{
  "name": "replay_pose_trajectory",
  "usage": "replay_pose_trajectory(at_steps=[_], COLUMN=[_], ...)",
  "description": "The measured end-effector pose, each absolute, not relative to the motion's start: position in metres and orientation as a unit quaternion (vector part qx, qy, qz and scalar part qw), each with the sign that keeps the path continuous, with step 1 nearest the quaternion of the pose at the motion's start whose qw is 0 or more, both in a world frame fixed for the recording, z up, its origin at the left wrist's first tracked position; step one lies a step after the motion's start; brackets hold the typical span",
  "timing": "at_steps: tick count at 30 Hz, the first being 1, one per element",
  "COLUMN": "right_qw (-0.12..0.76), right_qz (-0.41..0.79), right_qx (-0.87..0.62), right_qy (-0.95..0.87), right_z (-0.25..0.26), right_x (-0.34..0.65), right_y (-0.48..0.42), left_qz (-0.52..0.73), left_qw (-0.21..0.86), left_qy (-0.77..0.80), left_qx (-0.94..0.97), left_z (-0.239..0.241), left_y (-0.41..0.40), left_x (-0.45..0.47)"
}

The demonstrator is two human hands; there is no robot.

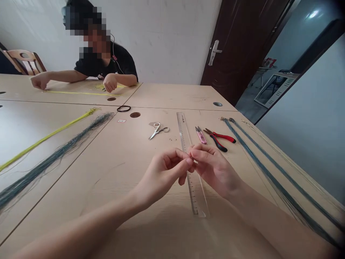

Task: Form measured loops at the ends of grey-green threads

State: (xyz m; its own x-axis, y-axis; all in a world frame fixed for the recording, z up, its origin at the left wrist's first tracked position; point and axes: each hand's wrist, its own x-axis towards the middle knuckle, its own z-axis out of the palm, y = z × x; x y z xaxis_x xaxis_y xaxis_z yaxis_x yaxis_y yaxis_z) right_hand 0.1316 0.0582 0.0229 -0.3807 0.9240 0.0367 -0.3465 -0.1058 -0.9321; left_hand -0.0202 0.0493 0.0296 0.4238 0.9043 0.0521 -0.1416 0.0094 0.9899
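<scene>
Across the bench [107, 183] lies a clear ruler [198, 194]; above it I have the left hand [164, 172] and right hand [212, 163] pinching a tiny piece [192, 158] between their fingertips, too small to identify. I'd expect it light, easily dropped, best gripped near its ends.

This looks like a small handcraft workroom with office furniture: the joined, pale table [115, 201] has round cable holes [135, 115] near its seams. Blue-grey thread bundles [63, 148] lie toward its left and right edges, with red-handled pliers [222, 136], scissors [157, 131] and a clear ruler [183, 135] between. Another person [124, 59] handles yellow strands [100, 87] (thread too, apparently) at the far edge.
</scene>
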Motion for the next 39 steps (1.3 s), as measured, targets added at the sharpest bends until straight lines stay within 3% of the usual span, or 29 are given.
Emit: replay_pose_trajectory(at_steps=[8, 18, 23, 30, 39], right_qw=[0.479, 0.485, 0.481, 0.422, 0.410], right_qz=[0.603, 0.325, 0.102, -0.067, -0.141], right_qx=[-0.341, -0.426, -0.401, -0.354, -0.321], right_qy=[-0.539, -0.691, -0.773, -0.832, -0.842], right_z=[0.0231, 0.0290, 0.0269, 0.0252, 0.0258], right_x=[0.1333, 0.1328, 0.1334, 0.1361, 0.1381], right_y=[0.0579, 0.0514, 0.0512, 0.0535, 0.0540], left_qz=[0.446, 0.447, 0.439, 0.437, 0.439], left_qw=[0.593, 0.528, 0.484, 0.452, 0.498], left_qy=[0.371, 0.421, 0.442, 0.435, 0.404], left_qx=[0.558, 0.587, 0.615, 0.644, 0.629], left_z=[0.0252, 0.0266, 0.0245, 0.0225, 0.0228], left_y=[0.0511, 0.0500, 0.0473, 0.0479, 0.0475], left_x=[-0.0211, -0.0223, -0.0222, -0.0224, -0.0220])
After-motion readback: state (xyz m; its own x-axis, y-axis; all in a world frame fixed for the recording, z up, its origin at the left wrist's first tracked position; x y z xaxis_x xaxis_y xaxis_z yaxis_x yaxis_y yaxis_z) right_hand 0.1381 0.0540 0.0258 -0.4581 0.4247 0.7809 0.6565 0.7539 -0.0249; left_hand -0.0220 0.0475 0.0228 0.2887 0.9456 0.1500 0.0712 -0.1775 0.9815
